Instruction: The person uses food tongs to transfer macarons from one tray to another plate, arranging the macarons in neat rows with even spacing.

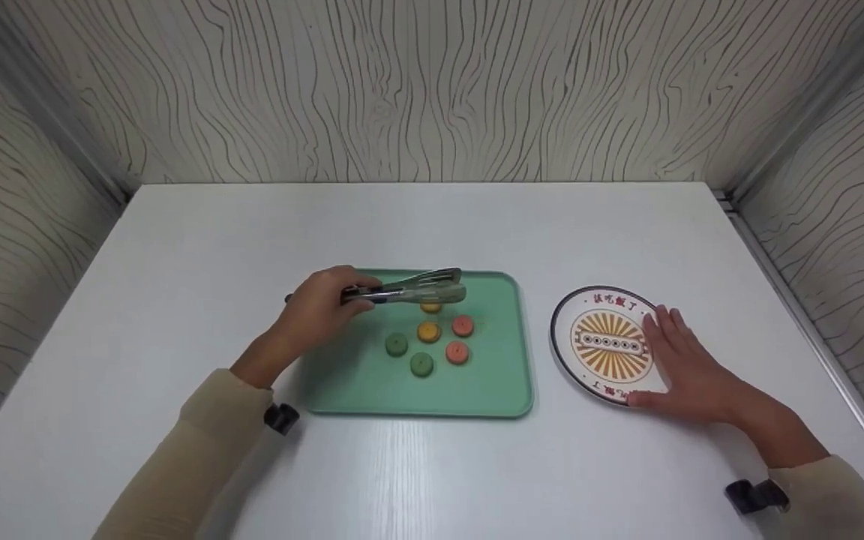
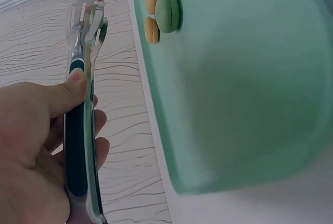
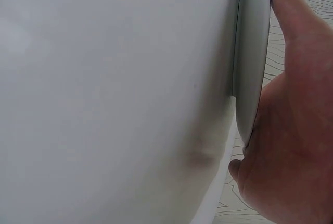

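Note:
My left hand [image 1: 321, 304] grips metal tongs [image 1: 421, 291] by their dark handle, thumb on top in the left wrist view. The tongs are held over the far part of a green tray [image 1: 357, 394], with nothing visible between their tips. Macarons lie on the tray: two green [image 1: 396, 344], two pink [image 1: 463, 325] and two orange [image 1: 428, 332]. The tongs partly cover the farther orange one. To the right, my right hand [image 1: 691, 375] rests on the right rim of a white patterned plate [image 1: 567, 330], its fingers extended and thumb apart.
The tray and plate lie on a white table [image 1: 432, 480], with a gap between them. A wood-grain panel [image 1: 432, 90] stands behind the table, with similar panels at both sides. A dark wrist device [image 1: 280, 418] sits at the left sleeve.

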